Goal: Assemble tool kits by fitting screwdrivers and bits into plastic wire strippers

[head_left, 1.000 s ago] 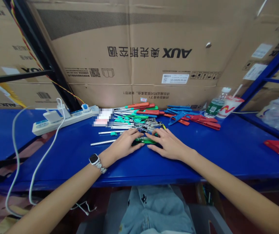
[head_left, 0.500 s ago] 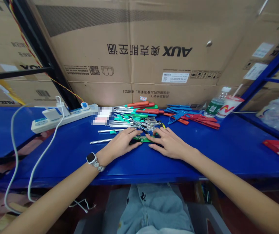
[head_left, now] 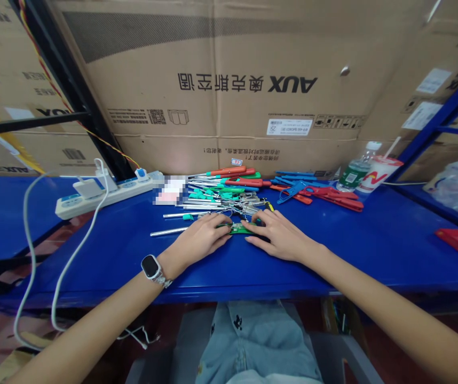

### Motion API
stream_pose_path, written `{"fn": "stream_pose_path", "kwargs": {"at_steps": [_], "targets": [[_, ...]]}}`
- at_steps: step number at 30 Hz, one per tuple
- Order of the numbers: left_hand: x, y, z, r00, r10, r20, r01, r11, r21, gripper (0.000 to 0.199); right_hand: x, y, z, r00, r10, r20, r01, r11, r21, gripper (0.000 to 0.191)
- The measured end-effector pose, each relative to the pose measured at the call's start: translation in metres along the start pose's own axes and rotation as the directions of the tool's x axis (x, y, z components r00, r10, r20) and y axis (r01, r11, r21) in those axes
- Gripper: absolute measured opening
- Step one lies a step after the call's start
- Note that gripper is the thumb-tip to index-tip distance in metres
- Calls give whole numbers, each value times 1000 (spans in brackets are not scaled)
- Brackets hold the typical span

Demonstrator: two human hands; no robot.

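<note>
A long green plastic piece lies flat on the blue table, with small clear or metallic parts on its top; its exact kind is hard to make out. At its left end my left hand is closed on it, thumb in front and curled fingers behind. My right hand grips the other end with bent fingers, its thumb along the near side. Just beyond my hands spreads a pile of thin metal rods with teal pieces, beside clear-handled tools. One silver rod sticks out left of my left hand.
Red-handled tools lie behind the pile. Blue plastic pieces and red plastic pieces are to the right, near a bottle and a paper cup. A power strip with white cables is left. Cardboard stands behind.
My fingers have shifted slightly on the green piece, my left hand's fingers closing in a little more. The whole view has moved slightly; the piles look unchanged.
</note>
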State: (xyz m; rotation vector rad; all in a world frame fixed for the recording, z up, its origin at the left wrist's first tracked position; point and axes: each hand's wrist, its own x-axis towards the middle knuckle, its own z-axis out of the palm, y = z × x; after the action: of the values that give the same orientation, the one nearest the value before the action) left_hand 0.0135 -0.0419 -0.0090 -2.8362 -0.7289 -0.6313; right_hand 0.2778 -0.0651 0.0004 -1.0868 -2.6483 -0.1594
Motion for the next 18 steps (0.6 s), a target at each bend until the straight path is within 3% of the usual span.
{"fn": "stream_pose_path", "kwargs": {"at_steps": [5, 10, 18], "targets": [[-1, 0, 3, 997, -72, -15, 71, 995, -74, 25, 1, 0, 0, 1000, -2, 2, 2, 1000, 0, 47], [-3, -2, 4, 1000, -11, -15, 10, 997, -77, 28, 0, -1, -1, 1000, 9, 9, -9, 1000, 25, 48], [0, -1, 4, 998, -61, -21, 57, 988, -142, 26, 8, 4, 1, 993, 96, -71, -77, 969, 235, 41]]}}
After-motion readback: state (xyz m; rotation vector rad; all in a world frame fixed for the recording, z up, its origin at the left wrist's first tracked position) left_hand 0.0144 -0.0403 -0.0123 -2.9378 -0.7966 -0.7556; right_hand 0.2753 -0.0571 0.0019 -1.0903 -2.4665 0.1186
